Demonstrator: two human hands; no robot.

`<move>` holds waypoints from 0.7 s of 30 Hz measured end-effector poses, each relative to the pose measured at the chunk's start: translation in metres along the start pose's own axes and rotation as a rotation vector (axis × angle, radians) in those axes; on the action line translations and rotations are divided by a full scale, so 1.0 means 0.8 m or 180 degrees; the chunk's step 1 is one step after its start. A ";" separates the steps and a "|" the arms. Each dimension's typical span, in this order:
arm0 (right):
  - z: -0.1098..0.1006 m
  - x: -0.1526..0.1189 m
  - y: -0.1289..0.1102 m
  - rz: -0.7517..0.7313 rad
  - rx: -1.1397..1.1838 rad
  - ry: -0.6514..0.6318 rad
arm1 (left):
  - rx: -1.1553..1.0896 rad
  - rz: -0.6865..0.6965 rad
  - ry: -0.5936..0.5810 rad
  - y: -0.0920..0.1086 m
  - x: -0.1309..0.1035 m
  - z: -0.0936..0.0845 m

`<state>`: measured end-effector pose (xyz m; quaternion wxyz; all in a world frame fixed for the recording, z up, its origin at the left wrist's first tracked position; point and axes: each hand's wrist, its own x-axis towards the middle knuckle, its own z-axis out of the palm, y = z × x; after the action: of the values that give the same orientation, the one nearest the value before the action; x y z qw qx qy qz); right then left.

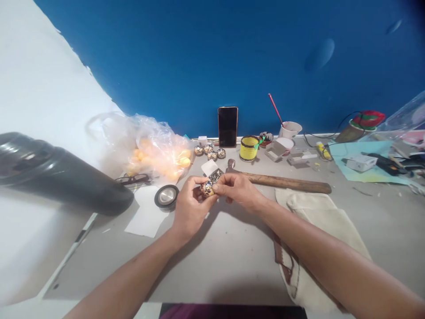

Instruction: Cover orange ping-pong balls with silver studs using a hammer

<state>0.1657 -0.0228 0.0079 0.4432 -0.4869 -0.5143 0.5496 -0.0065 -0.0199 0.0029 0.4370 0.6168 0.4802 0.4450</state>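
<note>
Between the thumb and fingers of my left hand (191,206) is a small ball (206,189) studded with shiny metal tack heads, with some orange showing between them. My right hand (241,190) is closed in a pinch against the ball's right side; anything between those fingertips is too small to make out. Just behind the ball, a small white box (210,168) lies open, full of shiny metal thumbtacks (216,175). Several finished-looking studded balls (211,155) sit together farther back. A clear plastic bag (156,137) of plain orange balls (181,160) lies at the left.
A wooden-handled hammer (288,182) lies behind my right hand, and a cream cloth bag (318,230) under my right forearm. A round black-rimmed object (166,197), paper (146,217) and a large dark cylinder (63,177) are leftward. A phone (227,127) and yellow container (249,149) stand behind.
</note>
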 end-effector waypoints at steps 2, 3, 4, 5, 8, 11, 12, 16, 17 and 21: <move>-0.001 0.000 0.000 0.0006 -0.0043 0.0005 | -0.0195 -0.0215 -0.0140 0.001 0.001 0.000; -0.003 0.000 0.001 0.0022 -0.0013 -0.0017 | -0.0314 -0.0327 -0.0233 0.003 0.002 0.000; -0.004 0.001 0.001 0.0057 0.0075 -0.0062 | -0.0446 -0.0432 -0.0331 0.005 0.003 0.001; -0.007 0.002 0.001 0.0103 0.0212 -0.0121 | -0.0569 -0.0513 -0.0415 0.008 0.003 0.001; -0.017 0.005 0.002 0.0213 0.0556 -0.0214 | -0.0953 -0.0639 -0.0613 0.017 0.004 0.002; -0.026 0.008 -0.002 0.0122 0.0224 -0.0113 | -0.1314 -0.0834 -0.0724 0.020 0.004 0.002; -0.028 0.008 -0.004 0.0081 0.0013 -0.0073 | -0.1416 -0.0913 -0.0728 0.020 0.005 0.001; -0.034 0.006 -0.015 0.0023 -0.0785 0.0061 | -0.1745 -0.1201 -0.0755 0.015 0.009 0.000; -0.035 0.007 -0.016 0.0020 -0.0965 0.0085 | -0.1815 -0.1258 -0.0768 0.014 0.010 -0.001; -0.047 0.013 -0.009 -0.0206 -0.1947 0.0466 | -0.2084 -0.1399 -0.0831 0.009 0.014 -0.001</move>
<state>0.2014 -0.0068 0.0146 0.3293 -0.6192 -0.6377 0.3185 -0.0044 -0.0103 0.0117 0.7519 0.3793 0.3741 0.3885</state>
